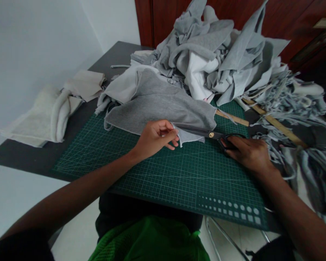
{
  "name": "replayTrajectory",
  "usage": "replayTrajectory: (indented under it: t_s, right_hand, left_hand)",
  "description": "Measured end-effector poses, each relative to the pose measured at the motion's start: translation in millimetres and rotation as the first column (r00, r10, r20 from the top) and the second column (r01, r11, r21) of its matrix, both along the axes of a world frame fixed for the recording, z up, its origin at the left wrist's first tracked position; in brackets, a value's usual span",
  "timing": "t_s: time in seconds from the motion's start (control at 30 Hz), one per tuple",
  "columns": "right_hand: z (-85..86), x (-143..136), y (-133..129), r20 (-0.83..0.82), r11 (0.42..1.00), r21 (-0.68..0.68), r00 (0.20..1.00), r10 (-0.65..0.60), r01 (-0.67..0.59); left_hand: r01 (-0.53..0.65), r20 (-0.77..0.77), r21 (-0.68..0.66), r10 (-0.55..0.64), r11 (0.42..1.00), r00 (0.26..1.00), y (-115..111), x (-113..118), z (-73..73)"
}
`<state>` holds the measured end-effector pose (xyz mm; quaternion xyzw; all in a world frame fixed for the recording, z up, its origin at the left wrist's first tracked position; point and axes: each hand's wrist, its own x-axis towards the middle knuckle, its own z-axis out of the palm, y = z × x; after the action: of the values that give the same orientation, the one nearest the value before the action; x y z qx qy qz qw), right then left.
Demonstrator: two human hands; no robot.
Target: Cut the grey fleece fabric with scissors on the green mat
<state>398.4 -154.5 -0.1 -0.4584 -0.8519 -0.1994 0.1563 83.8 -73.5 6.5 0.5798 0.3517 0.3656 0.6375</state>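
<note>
Both of the person's hands are closed on something over the green cutting mat. Left hand (159,136): fingers curled, thumb and fingertips drawn together in a pinch on the near edge of a grey cloth (163,105). Right hand (248,150): wrapped around the black handles of a pair of scissors (211,135), its fingers partly hidden from view.

The cloth lies across the far half of the cutting mat (163,177), in front of a big heap of fabric (206,47). It is mid-grey, faintly mottled, matt and soft like jersey, broad and roughly triangular, with shallow ripples through its middle. Its left corner narrows to a rounded point; its right end is blunter, with a slightly uneven edge. Along the near side, a small pale grey flap (191,136) hangs below the blades, with a lighter rim and a pointed tip by the left fingertips; whether it is joined to the larger piece cannot be told.

The scissors point leftward, dark blades along the cloth's near edge, brass-coloured screw just right of the flap. How far the blades are parted is unclear. A wooden ruler (232,117) shows beyond the cloth's right end.
</note>
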Motion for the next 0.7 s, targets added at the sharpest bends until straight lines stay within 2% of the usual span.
replayTrajectory:
  t_s: [0.33, 0.53, 0.7]
  right_hand:
    - [0.6, -0.1, -0.6, -0.039, 0.999, -0.019, 0.998, -0.049, 0.048]
    - [1.7, -2.9, -0.5, -0.037, 0.998, 0.007, 0.997, -0.065, 0.065]
    - [2.6, -1.4, -0.2, -0.031, 0.999, 0.0, 0.999, -0.044, 0.044]
  left_hand:
    - [-0.06, -0.045, 0.192, 0.069, 0.98, 0.997, 0.5, -2.4, 3.4]
    - [-0.07, -0.049, 0.295, 0.089, 0.953, 0.995, -1.5, -2.3, -1.0]
    - [-0.088, -0.045, 0.33, 0.109, 0.94, 0.993, -1.7, -2.7, -1.6]
